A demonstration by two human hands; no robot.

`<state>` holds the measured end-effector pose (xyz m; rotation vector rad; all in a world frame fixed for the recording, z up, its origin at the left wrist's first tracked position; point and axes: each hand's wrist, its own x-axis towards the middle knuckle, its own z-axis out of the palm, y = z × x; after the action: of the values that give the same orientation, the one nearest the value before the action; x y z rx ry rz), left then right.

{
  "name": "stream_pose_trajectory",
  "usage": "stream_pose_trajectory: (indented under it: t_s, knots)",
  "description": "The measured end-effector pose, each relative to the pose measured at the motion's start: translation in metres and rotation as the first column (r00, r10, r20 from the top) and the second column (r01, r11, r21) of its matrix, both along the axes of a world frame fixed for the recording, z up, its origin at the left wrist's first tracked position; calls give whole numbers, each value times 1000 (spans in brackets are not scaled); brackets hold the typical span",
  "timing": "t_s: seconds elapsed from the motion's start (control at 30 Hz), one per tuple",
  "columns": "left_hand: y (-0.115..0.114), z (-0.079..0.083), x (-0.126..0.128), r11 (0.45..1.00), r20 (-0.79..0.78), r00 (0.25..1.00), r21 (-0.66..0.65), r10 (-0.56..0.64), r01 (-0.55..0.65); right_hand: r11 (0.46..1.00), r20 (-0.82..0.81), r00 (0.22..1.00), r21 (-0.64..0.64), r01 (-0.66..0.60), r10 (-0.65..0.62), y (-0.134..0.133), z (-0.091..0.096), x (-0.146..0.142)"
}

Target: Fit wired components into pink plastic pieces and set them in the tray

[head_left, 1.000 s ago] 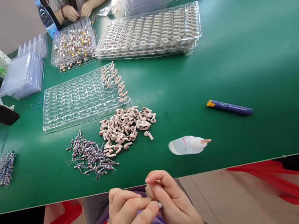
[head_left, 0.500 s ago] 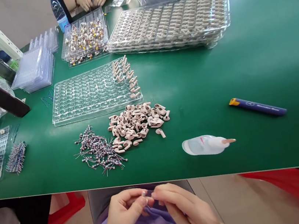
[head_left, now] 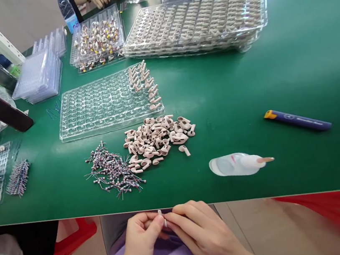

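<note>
matt green table mat [head_left: 277, 78], glossy clear plastic tray [head_left: 92, 113], smooth pinkish plastic shells [head_left: 158, 137].

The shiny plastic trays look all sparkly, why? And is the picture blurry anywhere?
In the head view, light from above glints off the clear tray and the stacked trays, so they sparkle white. The table edge bows a little, a wide-lens bend. The left hand and right hand at the bottom look slightly soft; the pinched small part is hard to make out.

Shells [head_left: 158, 139]: on desk [head_left: 287, 43], right of wired parts [head_left: 113, 173].
Tray [head_left: 103, 105]: behind shells.
Bottle [head_left: 238, 164]: right of shells.
Pen [head_left: 297, 120]: behind bottle, rightward.
</note>
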<state>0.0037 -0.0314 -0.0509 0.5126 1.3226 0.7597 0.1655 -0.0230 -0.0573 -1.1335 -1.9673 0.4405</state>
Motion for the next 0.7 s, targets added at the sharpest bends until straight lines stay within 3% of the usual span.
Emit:
stream_pose_trajectory:
  t_s: [0.7]
  knots:
    - [-9,-14,13,984,48,983,35,176,-177,1000,31,999,24,20,-21,3,-3,-6]
